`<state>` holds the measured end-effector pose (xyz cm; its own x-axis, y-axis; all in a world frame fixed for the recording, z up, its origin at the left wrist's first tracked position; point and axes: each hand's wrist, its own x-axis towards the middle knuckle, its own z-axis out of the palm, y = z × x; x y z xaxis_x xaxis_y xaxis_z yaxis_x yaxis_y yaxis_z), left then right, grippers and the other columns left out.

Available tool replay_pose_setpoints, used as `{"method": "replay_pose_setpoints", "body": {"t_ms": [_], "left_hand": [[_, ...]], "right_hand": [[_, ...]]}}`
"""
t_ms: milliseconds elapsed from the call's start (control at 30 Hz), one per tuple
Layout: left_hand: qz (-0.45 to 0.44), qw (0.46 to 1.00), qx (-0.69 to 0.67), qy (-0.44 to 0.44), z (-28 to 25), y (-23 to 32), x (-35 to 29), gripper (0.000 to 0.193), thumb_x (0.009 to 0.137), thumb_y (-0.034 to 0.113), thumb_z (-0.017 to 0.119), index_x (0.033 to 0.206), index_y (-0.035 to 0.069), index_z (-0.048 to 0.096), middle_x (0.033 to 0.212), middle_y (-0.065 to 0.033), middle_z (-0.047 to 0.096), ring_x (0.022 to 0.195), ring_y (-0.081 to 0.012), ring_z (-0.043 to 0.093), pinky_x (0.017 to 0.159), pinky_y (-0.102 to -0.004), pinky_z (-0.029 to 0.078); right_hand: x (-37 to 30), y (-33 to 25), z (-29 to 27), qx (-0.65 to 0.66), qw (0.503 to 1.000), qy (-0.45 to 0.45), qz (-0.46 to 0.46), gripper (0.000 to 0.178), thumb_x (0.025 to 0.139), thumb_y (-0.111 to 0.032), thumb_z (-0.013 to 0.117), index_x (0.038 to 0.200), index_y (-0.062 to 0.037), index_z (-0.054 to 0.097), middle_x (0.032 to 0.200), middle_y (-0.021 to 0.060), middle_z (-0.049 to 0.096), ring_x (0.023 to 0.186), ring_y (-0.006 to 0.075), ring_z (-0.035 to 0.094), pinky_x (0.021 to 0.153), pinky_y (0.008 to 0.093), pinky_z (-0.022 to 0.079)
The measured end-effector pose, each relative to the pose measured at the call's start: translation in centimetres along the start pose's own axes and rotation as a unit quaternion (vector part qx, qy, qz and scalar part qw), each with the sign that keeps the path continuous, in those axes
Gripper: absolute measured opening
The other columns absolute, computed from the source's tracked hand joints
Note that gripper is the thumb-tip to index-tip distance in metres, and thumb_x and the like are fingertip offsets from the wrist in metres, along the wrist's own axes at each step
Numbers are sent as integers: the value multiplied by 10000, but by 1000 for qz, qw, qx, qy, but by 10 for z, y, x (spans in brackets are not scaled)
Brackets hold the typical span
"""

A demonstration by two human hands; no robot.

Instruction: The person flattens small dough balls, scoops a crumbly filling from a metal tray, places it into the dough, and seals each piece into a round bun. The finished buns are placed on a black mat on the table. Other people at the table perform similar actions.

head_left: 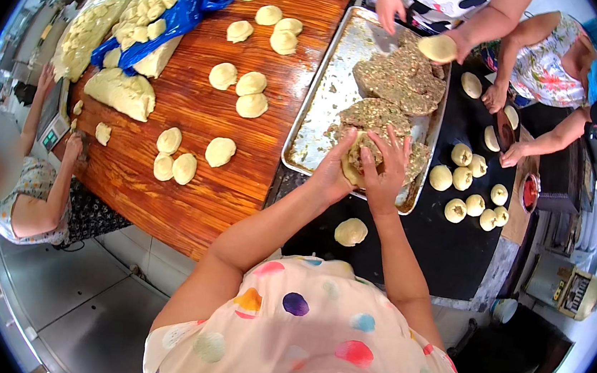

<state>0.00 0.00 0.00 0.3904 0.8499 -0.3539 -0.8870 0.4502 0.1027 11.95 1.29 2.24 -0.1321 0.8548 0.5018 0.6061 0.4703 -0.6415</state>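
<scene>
Over the near end of the metal tray (295, 132), my left hand (332, 174) is closed round a dough round (350, 171) topped with brownish, flecked filling. My right hand (384, 182) is against it, fingers spread and thumb on the filling. Much of the dough is hidden by both hands. Beyond them, mounds of the same filling (402, 78) lie in the tray. A single pale dough piece (351, 232) rests on the black work surface (406, 262) just nearer than my hands.
Several flattened dough pieces (220, 152) and a blue plastic sheet (197, 8) lie on the wooden table (240, 195) to the left. Filled buns (462, 155) stand to the right. Across the tray a co-worker's hand holds a dough disc (437, 48). Other people work at both sides.
</scene>
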Motion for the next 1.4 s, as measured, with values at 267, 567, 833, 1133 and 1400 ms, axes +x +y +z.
{"method": "replay_pose_setpoints", "body": {"t_ms": [267, 567, 833, 1133, 1400], "left_hand": [[64, 996, 41, 55, 3, 1, -33, 246, 918, 375, 657, 1083, 202, 601, 1021, 8, 641, 942, -137, 636, 840, -356, 539], [29, 999, -31, -25, 21, -4, -29, 443, 881, 408, 688, 1171, 82, 610, 1164, -72, 663, 1071, -212, 635, 957, -408, 503], [66, 992, 102, 45, 13, -31, 3, 376, 932, 348, 638, 1216, 111, 574, 1173, -57, 624, 1094, -202, 600, 962, -376, 488], [-11, 988, 118, 103, 11, -41, 16, 375, 957, 342, 601, 1269, 144, 533, 1212, -47, 600, 1147, -213, 562, 988, -410, 462], [-99, 979, 143, 107, 6, -34, 27, 410, 982, 395, 528, 1328, 178, 498, 1331, -79, 548, 1209, -276, 545, 1020, -489, 454]], "right_hand": [[-22, -30, 10, -4, 994, -105, 20, 412, 924, -276, 600, 1281, -73, 576, 1328, 124, 569, 1346, 302, 426, 1171, 495, 165], [-38, -2, 17, 576, 704, 131, 394, 561, 1017, -471, 373, 1328, -15, 475, 1322, 117, 545, 1231, 266, 518, 1071, 421, 385], [-26, -9, 11, 559, 679, 179, 442, 395, 980, -355, 512, 1173, -25, 612, 1150, 83, 631, 1035, 203, 609, 929, 348, 476], [-21, 3, 4, 407, 793, 178, 416, 359, 986, -192, 510, 1231, 54, 602, 1228, 111, 619, 1088, 155, 577, 967, 284, 434], [-22, 44, -7, 632, 613, 32, 473, 661, 991, -518, 428, 1384, 14, 456, 1335, 142, 534, 1240, 238, 507, 1068, 368, 386]]}}
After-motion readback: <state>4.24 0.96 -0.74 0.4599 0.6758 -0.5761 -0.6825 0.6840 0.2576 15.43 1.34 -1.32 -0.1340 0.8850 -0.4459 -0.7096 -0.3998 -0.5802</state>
